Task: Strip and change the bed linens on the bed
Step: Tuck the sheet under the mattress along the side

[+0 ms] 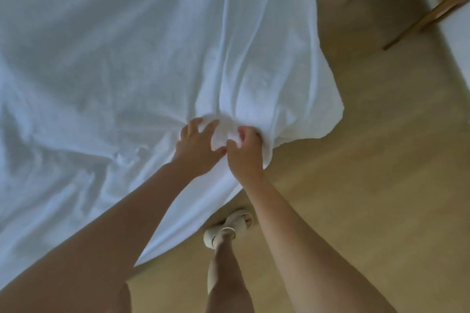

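A white sheet (114,58) covers the bed and fills most of the head view, wrinkled and drawn into folds toward the bed's near edge. My left hand (197,150) and my right hand (245,154) sit side by side at that edge. Both grip one bunched wad of the white sheet between them. My right hand's fingers are curled tightly into the cloth. My left hand's fingers spread over the wad with the thumb pinching under it. To the right of my hands a corner of the sheet (318,109) hangs over the floor.
Light wooden floor (356,198) runs along the bed's right side. My leg and a pale sandal (229,229) stand close to the bed edge. Wooden furniture legs (427,15) and a white wall stand at the upper right.
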Motion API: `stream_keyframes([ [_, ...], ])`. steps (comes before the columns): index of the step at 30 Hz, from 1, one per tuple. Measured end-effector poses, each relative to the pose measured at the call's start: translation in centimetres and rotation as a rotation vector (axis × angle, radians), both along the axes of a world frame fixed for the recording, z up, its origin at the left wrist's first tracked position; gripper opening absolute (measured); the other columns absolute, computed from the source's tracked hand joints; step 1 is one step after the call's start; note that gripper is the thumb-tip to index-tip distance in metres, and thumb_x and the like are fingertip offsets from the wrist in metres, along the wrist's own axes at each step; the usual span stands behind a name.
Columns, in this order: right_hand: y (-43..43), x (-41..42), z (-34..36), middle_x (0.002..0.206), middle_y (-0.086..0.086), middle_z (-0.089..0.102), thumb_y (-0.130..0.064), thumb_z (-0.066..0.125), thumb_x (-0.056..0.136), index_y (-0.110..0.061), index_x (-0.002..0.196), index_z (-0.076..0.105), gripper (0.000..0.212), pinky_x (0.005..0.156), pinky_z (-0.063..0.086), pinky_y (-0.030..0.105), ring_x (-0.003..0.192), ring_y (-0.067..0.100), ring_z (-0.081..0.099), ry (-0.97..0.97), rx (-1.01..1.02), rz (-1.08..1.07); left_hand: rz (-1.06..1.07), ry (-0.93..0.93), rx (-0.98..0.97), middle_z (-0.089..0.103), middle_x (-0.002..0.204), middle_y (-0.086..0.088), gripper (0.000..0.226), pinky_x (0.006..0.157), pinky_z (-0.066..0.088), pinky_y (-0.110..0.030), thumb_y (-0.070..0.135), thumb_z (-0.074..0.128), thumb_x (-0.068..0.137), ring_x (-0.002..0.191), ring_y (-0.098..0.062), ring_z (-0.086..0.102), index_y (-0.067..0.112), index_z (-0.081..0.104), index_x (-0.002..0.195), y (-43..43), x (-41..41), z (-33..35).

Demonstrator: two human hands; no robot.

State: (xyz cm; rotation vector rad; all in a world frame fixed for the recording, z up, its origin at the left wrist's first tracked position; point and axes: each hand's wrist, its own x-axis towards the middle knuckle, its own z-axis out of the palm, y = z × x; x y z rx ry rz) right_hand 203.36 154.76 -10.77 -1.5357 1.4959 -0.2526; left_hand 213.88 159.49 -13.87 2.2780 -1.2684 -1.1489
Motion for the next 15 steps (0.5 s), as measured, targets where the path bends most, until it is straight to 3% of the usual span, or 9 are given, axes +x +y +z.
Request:
stream_keyframes([
  [2, -0.9, -2.9, 1.4, 0.117, -0.004, 0.052, -0.009, 0.046, 0.093, -0.015, 0.12, 0.05, 0.028, 0.088, 0.038, 0.013, 0.104, -0.001, 0.048, -0.101, 0.031, 0.167, 0.181, 0.122, -0.029, 0.034, 0.144, -0.012, 0.062, 0.107, 0.036, -0.041, 0.036, 0.064, 0.086, 0.133, -0.029, 0.035, 0.014, 0.041, 0.139, -3.9, -2.0, 1.1],
  [4, -3.1, -6.6, 3.0, 0.111, -0.013, 0.048, -0.015, 0.049, 0.091, -0.022, 0.119, 0.048, 0.029, 0.079, 0.036, 0.007, 0.097, -0.003, 0.046, -0.116, 0.04, 0.238, 0.391, 0.18, -0.093, 0.055, 0.116, -0.012, 0.036, 0.079, 0.051, -0.034, 0.026, 0.065, 0.084, 0.103, -0.028, 0.058, 0.004, 0.054, 0.109, -7.1, -3.8, 2.5],
  [5, -4.9, -8.3, 3.8, 0.111, -0.014, 0.048, -0.018, 0.05, 0.091, -0.023, 0.12, 0.048, 0.03, 0.08, 0.036, 0.009, 0.097, -0.001, 0.046, -0.105, 0.038, 0.253, 0.484, 0.178, -0.113, 0.058, 0.104, -0.011, 0.026, 0.062, 0.048, -0.029, 0.022, 0.063, 0.084, 0.089, -0.027, 0.06, 0.004, 0.052, 0.099, -8.3, -4.7, 3.2],
  [6, -6.8, -9.8, 4.6, 0.111, -0.013, 0.048, -0.019, 0.05, 0.092, -0.023, 0.121, 0.048, 0.03, 0.082, 0.038, 0.012, 0.098, 0.001, 0.047, -0.076, 0.032, 0.259, 0.561, 0.181, -0.126, 0.058, 0.098, -0.011, 0.023, 0.055, 0.043, -0.025, 0.022, 0.06, 0.084, 0.082, -0.027, 0.06, 0.006, 0.05, 0.097, -9.3, -5.6, 3.9],
  [7, -9.0, -11.1, 5.3, 0.113, -0.013, 0.047, -0.02, 0.05, 0.092, -0.022, 0.122, 0.048, 0.03, 0.084, 0.039, 0.017, 0.1, 0.003, 0.047, -0.044, 0.024, 0.265, 0.626, 0.194, -0.132, 0.058, 0.102, -0.011, 0.029, 0.058, 0.043, -0.024, 0.026, 0.06, 0.085, 0.087, -0.028, 0.061, 0.007, 0.049, 0.104, -10.3, -6.4, 4.6],
  [8, -11.4, -12.1, 5.7, 0.114, -0.012, 0.046, -0.019, 0.05, 0.093, -0.021, 0.124, 0.047, 0.032, 0.085, 0.039, 0.02, 0.102, 0.005, 0.047, -0.014, 0.014, 0.276, 0.673, 0.205, -0.128, 0.056, 0.114, -0.01, 0.044, 0.071, 0.045, -0.024, 0.034, 0.06, 0.086, 0.1, -0.028, 0.059, 0.008, 0.046, 0.119, -11.0, -7.0, 5.0],
  [10, -15.7, -13.6, 6.1, 0.115, -0.009, 0.044, -0.019, 0.049, 0.093, -0.018, 0.127, 0.045, 0.035, 0.083, 0.036, 0.022, 0.1, 0.007, 0.046, 0.045, 0.009, 0.308, 0.669, 0.154, -0.081, 0.036, 0.142, -0.009, 0.074, 0.097, 0.035, -0.03, 0.051, 0.06, 0.084, 0.127, -0.026, 0.042, 0.02, 0.028, 0.144, -12.3, -8.0, 5.5],
  [12, -19.7, -14.9, 6.1, 0.117, -0.008, 0.044, -0.02, 0.049, 0.092, -0.017, 0.128, 0.045, 0.036, 0.083, 0.034, 0.023, 0.099, 0.008, 0.045, 0.096, 0.03, 0.369, 0.587, 0.037, 0.002, 0.02, 0.151, -0.009, 0.085, 0.108, 0.027, -0.042, 0.064, 0.059, 0.077, 0.137, -0.028, 0.028, 0.035, 0.019, 0.146, -13.9, -8.7, 5.8],
  [15, -25.1, -16.7, 5.8, 0.121, -0.006, 0.048, -0.022, 0.048, 0.093, -0.016, 0.125, 0.049, 0.032, 0.082, 0.033, 0.022, 0.101, 0.006, 0.045, 0.182, 0.122, 0.503, 0.509, -0.056, 0.224, 0.008, 0.155, -0.014, 0.1, 0.11, 0.019, -0.058, 0.08, 0.054, 0.066, 0.142, -0.033, 0.012, 0.038, 0.012, 0.147, -17.2, -9.8, 5.5],
])
